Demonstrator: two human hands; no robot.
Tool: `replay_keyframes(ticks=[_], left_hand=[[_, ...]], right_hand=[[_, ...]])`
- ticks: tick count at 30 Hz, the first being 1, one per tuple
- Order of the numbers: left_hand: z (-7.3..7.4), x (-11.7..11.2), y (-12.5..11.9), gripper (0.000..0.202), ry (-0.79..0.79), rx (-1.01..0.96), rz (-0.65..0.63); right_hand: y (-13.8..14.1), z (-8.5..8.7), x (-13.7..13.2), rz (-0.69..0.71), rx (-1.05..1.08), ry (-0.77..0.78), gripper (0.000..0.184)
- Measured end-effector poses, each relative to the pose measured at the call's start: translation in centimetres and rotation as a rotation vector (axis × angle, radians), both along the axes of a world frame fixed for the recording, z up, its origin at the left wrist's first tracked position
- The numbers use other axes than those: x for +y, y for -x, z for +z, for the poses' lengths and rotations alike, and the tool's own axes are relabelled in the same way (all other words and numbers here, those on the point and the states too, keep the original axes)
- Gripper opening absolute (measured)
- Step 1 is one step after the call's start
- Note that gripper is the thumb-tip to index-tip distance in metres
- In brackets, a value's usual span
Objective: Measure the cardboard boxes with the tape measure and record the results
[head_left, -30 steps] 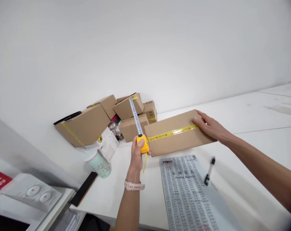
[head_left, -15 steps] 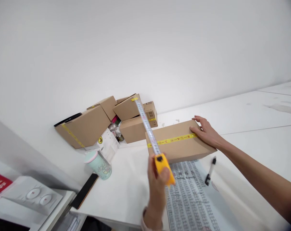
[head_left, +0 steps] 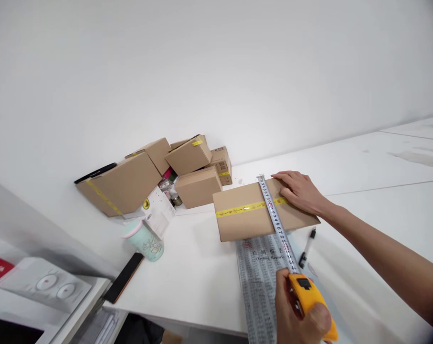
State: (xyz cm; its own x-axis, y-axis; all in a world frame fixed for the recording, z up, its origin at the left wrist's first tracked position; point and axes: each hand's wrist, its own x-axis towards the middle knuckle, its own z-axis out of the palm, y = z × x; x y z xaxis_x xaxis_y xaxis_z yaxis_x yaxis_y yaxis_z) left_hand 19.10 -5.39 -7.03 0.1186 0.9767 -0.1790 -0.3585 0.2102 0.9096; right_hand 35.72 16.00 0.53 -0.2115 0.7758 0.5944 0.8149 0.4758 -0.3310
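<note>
My left hand (head_left: 298, 315) is closed around a yellow tape measure (head_left: 311, 298) at the lower right. Its extended blade (head_left: 273, 215) runs across the top of a cardboard box (head_left: 243, 224), with the blade's end just past the box's far edge. Yellow printed tape (head_left: 234, 210) runs lengthwise along this box. My right hand (head_left: 298, 191) rests on the box's right part, thumb on top and fingers along the far edge. Under the box's near side lies a grey printed sheet (head_left: 257, 286) headed "Testing Report". A black-capped pen (head_left: 307, 248) lies to its right.
Several cardboard boxes (head_left: 198, 188) are piled against the wall at the back left. A mint tumbler (head_left: 146, 241) stands near a white printed card (head_left: 159, 210). A black bar-shaped object (head_left: 125, 277) lies along the white table's (head_left: 198, 282) left edge.
My left hand has moved right and nearer with the tape measure, and the blade now crosses the box's right half. My right hand stays on the box.
</note>
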Motion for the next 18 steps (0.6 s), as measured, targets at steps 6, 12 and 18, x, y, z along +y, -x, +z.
replay_keyframes(ticks=[6,12,18], left_hand=[[-1.1,-0.6,-1.4,0.064,-0.025,-0.029,0.019],[-1.3,-1.1,-2.3,0.065,0.048,-0.034,-0.014],[-1.5,-1.4,-1.1,0.073,0.087,0.023,-0.062]], right_hand=[[0.7,1.0,-0.3,-0.029,-0.154,-0.019,0.059],[0.7,1.2,-0.3,-0.015,-0.178,0.021,0.054],[0.4,0.7,0.0,-0.012,-0.151,-0.008,0.055]])
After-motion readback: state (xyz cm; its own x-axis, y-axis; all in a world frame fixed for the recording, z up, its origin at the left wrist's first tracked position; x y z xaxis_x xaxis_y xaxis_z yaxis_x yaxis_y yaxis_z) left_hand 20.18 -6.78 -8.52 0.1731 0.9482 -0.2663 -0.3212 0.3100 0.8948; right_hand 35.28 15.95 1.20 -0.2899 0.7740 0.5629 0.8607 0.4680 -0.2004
